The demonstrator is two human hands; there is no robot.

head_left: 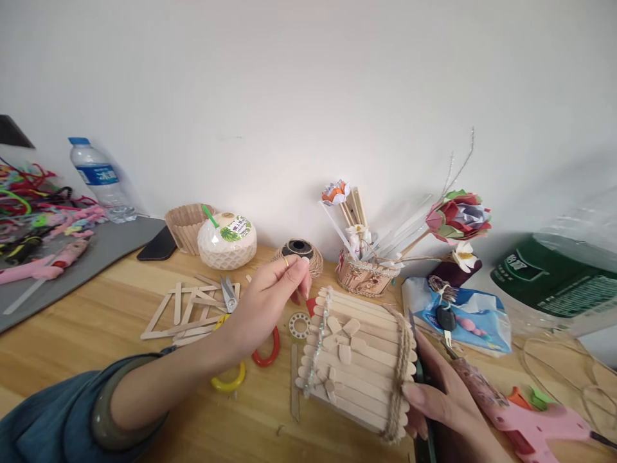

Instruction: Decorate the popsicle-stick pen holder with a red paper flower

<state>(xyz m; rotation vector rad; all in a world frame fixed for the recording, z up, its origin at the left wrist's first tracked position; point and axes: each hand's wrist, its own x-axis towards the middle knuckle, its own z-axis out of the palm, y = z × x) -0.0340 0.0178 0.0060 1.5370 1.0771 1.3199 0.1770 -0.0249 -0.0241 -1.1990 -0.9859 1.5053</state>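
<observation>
My right hand (441,392) grips a craft-stick pot (357,360) by its right end, tilting it on its side over the table. Twine wraps that end, a shiny trim rings the other, and small stick-piece flowers decorate the side. A dark, narrow object (420,370) shows between this hand and the pot; its kind is unclear. Above and left of the pot, my left hand (284,280) is raised with thumb and fingers pinched together. Whatever they hold, if anything, cannot be made out. Scissors (229,294) with yellow and red handles lie partly hidden beneath my left forearm.
Craft sticks (178,305), a twine spool (299,249) and a white coconut (227,241) lie beyond my left arm. A decorated pot of paper flowers (369,278) stands near the wall. At right are a pink glue gun (535,427), a tissue pack (482,321) and a large bottle (540,276).
</observation>
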